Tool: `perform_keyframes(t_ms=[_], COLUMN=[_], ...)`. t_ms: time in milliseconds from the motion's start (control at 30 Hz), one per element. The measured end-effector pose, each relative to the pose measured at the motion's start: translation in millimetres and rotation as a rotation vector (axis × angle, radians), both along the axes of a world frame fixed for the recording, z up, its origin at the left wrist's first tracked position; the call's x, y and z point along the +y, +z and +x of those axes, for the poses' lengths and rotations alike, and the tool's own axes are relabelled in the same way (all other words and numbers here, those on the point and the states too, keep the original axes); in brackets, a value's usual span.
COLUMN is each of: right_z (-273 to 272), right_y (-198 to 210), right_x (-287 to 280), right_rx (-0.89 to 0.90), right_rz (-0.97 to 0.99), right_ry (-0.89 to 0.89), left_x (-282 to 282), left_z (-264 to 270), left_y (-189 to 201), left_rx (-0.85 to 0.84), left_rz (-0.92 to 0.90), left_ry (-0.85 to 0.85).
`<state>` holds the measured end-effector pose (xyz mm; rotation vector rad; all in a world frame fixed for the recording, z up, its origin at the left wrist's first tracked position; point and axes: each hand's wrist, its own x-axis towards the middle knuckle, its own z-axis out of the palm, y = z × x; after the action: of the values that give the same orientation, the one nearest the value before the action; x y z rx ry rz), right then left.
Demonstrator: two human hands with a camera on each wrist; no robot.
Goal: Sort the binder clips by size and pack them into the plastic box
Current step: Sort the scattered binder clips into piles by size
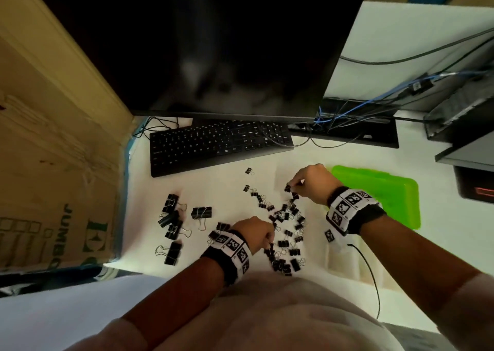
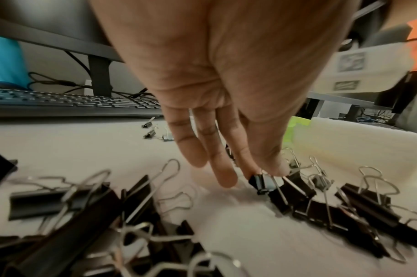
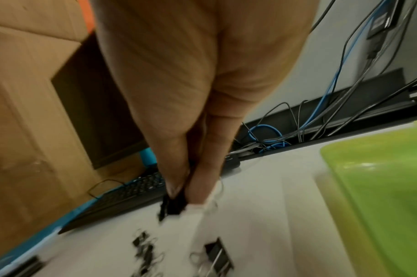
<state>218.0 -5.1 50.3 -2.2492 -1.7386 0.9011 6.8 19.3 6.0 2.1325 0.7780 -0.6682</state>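
- Small binder clips (image 1: 287, 233): scattered on the white desk (image 1: 230, 187), between both hands.
- Large binder clips (image 1: 172, 219): grouped left.
- Green plastic box (image 1: 387, 190): right, closed.
- Left hand (image 1: 254, 233): pinches one small clip (image 2: 262, 183).
- Right hand (image 1: 312, 182): pinches another clip (image 3: 174, 204).

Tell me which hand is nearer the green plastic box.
Right. The right hand, pinching a small clip, sits just beside the green plastic box; the left hand is farther away, across the small-clip pile.
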Motion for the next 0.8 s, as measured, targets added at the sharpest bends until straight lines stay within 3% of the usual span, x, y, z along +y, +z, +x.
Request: perform_keyframes(t_ms=[133,300,500,700,800], right_z=[-25,-56,-73,-76,-62], right_y=[9,-13,-27,-28,-24], right_x=[-62,-99,-101,-108,-106], right_rx=[0.027,-0.050,-0.091,0.096,0.116], right_rz=[-0.259,-0.380,-0.401,-0.302,-0.239], right_ry=[0.102,0.080,0.061,0.140,0.117], left_x=[-9,-21,-30,-21,-15], left_z=[-1,8,7,-3,-6], left_y=[-4,-6,-3,-2,1], left_rx=[-0.057,-0.096,-0.127,-0.030,-0.087], left_rz=[-0.059,0.009,0.008,0.046,0.031], left_ry=[0.027,-0.104,-0.166,-0.173,-0.090])
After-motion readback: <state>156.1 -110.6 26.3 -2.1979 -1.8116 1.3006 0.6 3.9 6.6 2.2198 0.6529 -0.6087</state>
